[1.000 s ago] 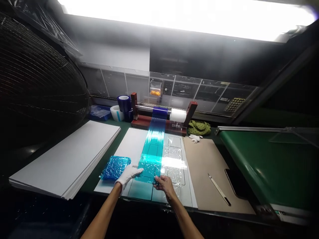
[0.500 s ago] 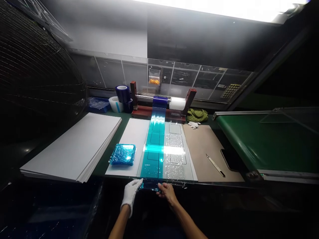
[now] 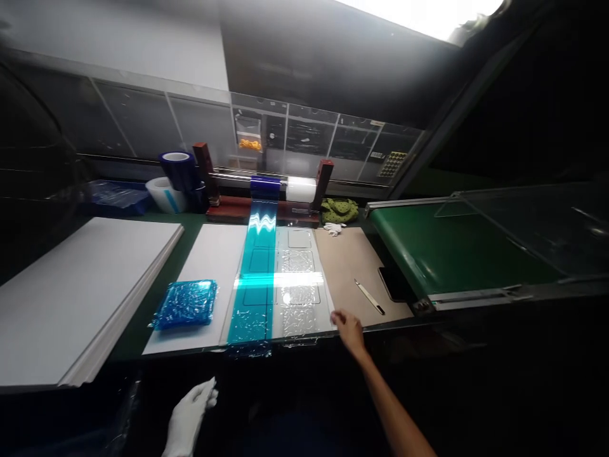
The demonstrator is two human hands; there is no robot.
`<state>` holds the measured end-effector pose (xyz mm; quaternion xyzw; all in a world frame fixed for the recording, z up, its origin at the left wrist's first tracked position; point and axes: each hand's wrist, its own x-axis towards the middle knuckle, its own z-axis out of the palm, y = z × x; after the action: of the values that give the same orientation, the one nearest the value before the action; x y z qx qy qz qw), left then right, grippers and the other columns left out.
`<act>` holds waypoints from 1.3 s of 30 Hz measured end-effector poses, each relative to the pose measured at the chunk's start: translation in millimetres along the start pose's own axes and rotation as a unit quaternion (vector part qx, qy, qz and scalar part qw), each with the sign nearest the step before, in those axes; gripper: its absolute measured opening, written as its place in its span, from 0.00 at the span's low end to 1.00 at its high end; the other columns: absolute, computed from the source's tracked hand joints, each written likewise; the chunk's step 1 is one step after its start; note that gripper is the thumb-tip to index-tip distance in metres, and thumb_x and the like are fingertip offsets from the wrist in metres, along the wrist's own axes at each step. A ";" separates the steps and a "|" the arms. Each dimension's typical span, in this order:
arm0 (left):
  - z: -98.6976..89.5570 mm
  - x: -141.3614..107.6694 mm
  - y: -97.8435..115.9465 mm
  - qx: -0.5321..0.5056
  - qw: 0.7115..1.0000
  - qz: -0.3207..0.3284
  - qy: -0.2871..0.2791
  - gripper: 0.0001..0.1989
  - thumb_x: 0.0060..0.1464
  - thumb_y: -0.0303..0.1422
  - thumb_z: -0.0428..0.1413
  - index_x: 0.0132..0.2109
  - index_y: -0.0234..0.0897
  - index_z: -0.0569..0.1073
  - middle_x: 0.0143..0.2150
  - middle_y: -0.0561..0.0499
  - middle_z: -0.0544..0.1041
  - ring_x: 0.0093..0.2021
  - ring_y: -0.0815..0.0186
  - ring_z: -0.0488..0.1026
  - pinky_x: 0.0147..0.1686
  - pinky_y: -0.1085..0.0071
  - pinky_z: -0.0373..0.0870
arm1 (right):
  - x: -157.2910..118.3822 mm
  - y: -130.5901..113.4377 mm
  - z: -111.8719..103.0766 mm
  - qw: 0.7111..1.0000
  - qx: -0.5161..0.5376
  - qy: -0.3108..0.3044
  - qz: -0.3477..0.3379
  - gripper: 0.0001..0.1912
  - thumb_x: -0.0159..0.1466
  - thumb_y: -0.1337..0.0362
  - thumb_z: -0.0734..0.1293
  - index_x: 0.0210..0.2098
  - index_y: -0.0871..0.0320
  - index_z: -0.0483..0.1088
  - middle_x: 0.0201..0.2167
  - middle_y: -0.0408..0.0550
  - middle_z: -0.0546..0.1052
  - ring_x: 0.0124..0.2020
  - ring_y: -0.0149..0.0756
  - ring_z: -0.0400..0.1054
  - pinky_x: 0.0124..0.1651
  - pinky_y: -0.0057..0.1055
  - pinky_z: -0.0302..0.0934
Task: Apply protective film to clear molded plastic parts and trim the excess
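Observation:
My left hand, in a white glove, hangs in front of the table edge with thumb and fingers drawn together; nothing shows in it. My bare right hand is over the near edge of the brown board, fingers curled in and slightly blurred, with no object visible in them. Beyond it lies a slim pen-like cutter. Blue film runs from a roll down over a clear sheet with outlined squares, its loose end hanging past the table edge. Left of it sits a stack of blue film-covered pieces.
A thick pile of white sheets fills the left. The roll stand is at the back, with spare tape rolls beside it. A phone lies near the green conveyor belt on the right.
Both hands have let go of the film's near end. My left hand has drawn back toward me and left; my right hand has moved right. The view has turned right.

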<state>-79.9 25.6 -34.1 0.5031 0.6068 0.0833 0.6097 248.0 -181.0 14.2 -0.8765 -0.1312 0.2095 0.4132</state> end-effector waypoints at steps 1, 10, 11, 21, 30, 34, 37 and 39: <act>3.4 -5.1 3.8 0.024 1.000 0.011 -0.004 0.28 0.36 0.53 0.61 0.37 0.34 0.76 0.29 0.48 0.77 0.32 0.59 0.73 0.35 0.65 0.68 | 21.2 3.1 -22.2 0.998 -0.040 0.048 0.000 0.12 0.59 0.57 0.62 0.37 0.56 0.73 0.38 0.53 0.77 0.44 0.45 0.69 0.45 0.39 0.61; 98.8 -42.9 96.2 0.287 0.934 0.211 -0.027 0.19 0.55 0.48 0.48 0.44 0.44 0.75 0.34 0.51 0.78 0.34 0.62 0.73 0.35 0.70 0.66 | 110.1 28.9 -89.8 0.954 -0.279 0.112 0.015 0.09 0.62 0.68 0.59 0.37 0.63 0.71 0.41 0.64 0.72 0.44 0.49 0.66 0.41 0.41 0.57; 108.2 -41.7 101.8 0.308 0.926 0.217 -0.014 0.18 0.56 0.45 0.48 0.48 0.45 0.74 0.36 0.51 0.78 0.36 0.61 0.73 0.37 0.69 0.66 | 109.8 27.8 -87.9 0.952 -0.290 0.098 0.001 0.11 0.64 0.68 0.57 0.38 0.63 0.70 0.39 0.63 0.73 0.41 0.46 0.67 0.39 0.38 0.57; 167.4 -3.5 109.9 0.571 0.780 0.250 0.058 0.26 0.53 0.21 0.45 0.58 0.39 0.66 0.38 0.41 0.69 0.33 0.60 0.68 0.30 0.68 0.60 | 64.4 -29.8 -6.6 0.898 -0.336 -0.087 -0.272 0.13 0.69 0.63 0.55 0.41 0.52 0.71 0.38 0.45 0.74 0.34 0.30 0.68 0.31 0.22 0.52; 168.0 -3.5 107.2 0.649 0.704 0.288 0.032 0.32 0.52 0.18 0.45 0.61 0.51 0.61 0.43 0.42 0.68 0.40 0.58 0.67 0.32 0.67 0.60 | 63.3 -62.0 64.3 0.817 -0.415 -0.143 -0.373 0.17 0.70 0.69 0.53 0.36 0.57 0.72 0.32 0.48 0.73 0.32 0.31 0.65 0.26 0.24 0.46; 169.4 -3.2 105.5 0.661 0.696 0.279 0.034 0.28 0.56 0.20 0.45 0.62 0.45 0.59 0.43 0.44 0.69 0.40 0.59 0.68 0.33 0.66 0.64 | 63.2 -69.4 75.5 0.794 -0.434 -0.161 -0.393 0.17 0.70 0.68 0.52 0.37 0.58 0.72 0.31 0.48 0.73 0.32 0.31 0.65 0.26 0.25 0.46; 169.7 -1.8 104.6 0.662 0.697 0.275 0.032 0.26 0.58 0.23 0.47 0.62 0.42 0.58 0.43 0.46 0.69 0.39 0.61 0.69 0.34 0.66 0.66 | 63.0 -69.1 76.1 0.785 -0.448 -0.167 -0.394 0.17 0.70 0.67 0.52 0.37 0.57 0.71 0.32 0.48 0.72 0.32 0.32 0.64 0.26 0.25 0.46; 169.1 -0.6 104.2 0.658 0.699 0.278 0.031 0.25 0.58 0.23 0.47 0.61 0.41 0.59 0.44 0.45 0.69 0.40 0.60 0.69 0.34 0.66 0.66 | 63.9 -66.3 72.3 0.783 -0.457 -0.167 -0.387 0.17 0.70 0.68 0.52 0.36 0.57 0.71 0.32 0.48 0.72 0.32 0.32 0.64 0.26 0.25 0.46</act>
<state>112.2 -11.4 -0.3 0.9190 0.3579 -0.1566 0.0532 265.9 -65.4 8.0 -0.7897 -0.6065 0.0905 -0.0176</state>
